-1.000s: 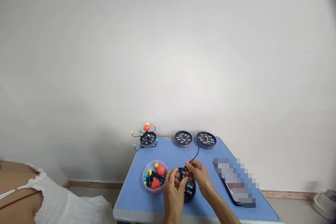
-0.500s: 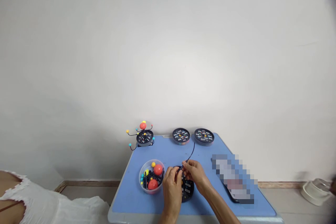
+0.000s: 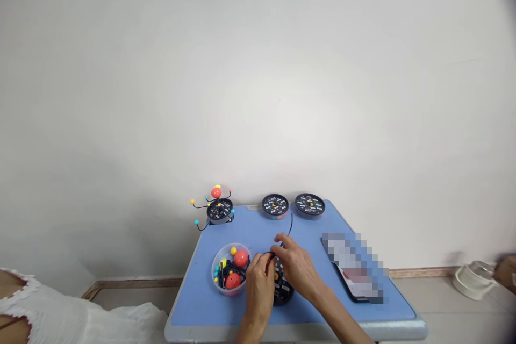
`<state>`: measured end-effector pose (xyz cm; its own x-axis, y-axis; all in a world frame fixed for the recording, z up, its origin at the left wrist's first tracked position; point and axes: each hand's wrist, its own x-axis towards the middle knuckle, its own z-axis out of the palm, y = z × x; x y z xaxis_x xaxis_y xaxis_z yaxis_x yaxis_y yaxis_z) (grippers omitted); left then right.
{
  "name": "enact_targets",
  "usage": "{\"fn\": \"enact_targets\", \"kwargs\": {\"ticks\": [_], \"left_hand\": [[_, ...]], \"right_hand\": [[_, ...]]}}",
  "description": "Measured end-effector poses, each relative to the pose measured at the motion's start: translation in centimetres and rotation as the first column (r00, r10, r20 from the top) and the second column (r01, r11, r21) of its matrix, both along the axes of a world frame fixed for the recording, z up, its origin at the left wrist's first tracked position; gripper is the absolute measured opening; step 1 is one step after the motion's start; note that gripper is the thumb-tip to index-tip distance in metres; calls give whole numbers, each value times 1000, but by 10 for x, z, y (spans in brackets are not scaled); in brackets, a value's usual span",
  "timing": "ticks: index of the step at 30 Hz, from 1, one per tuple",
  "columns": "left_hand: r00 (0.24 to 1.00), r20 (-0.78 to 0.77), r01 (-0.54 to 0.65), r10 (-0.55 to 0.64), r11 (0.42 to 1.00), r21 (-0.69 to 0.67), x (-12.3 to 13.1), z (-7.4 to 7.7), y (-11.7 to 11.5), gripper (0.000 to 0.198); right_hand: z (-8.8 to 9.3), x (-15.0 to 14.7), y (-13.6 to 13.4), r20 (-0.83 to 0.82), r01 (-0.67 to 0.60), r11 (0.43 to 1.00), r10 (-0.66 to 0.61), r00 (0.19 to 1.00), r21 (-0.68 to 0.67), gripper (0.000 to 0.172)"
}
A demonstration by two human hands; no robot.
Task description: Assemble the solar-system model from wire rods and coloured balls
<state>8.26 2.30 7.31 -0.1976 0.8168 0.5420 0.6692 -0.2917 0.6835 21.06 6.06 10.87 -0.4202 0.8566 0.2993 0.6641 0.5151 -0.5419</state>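
Observation:
A black round base [image 3: 284, 293] with printed labels and a yellow centre lies near the front of the table, partly hidden by both hands. My left hand [image 3: 259, 282] is closed at its far left rim, and the fingertips meet those of the other hand. My right hand [image 3: 296, 267] reaches over the base from the right, its thumb and fingers bent around the lower end of a thin curved black rod [image 3: 291, 222]. The rod's upper part points away toward the wall. Its lower end is hidden among my fingers.
A clear round tub [image 3: 212, 274] holds red, yellow and blue balls with black rods. Along the back stand an assembled planet model [image 3: 220, 209] and two more round bases [image 3: 275, 205]. A phone [image 3: 355, 274], pixelated, lies right on the blue table [image 3: 201, 312]. A person in white is at left.
My right hand has turned over the rim, with its index finger now raised and stretched along the rod. The rod shows less of its length. My left hand stays at the rim.

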Motion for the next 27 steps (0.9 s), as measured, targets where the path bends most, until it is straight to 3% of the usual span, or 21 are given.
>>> {"fn": "enact_targets", "kwargs": {"ticks": [3,9,15,27], "left_hand": [[1000,-23,16,-17,999,-42,-1,5,0,24],[995,-88,37,-49,990,-134,-3,9,0,23],[982,-187,-4,-40,973,-231,-5,-8,-3,25],[918,-373,-228,131,947,-228,7,-39,-4,28]], "right_hand": [[5,1,2,128,-160,986,152,980,54,37],[18,2,12,322,-259,965,235,917,34,32],[5,-4,14,414,-256,966,250,875,-44,25],[-22,-4,17,335,-265,962,269,903,-58,32]]}}
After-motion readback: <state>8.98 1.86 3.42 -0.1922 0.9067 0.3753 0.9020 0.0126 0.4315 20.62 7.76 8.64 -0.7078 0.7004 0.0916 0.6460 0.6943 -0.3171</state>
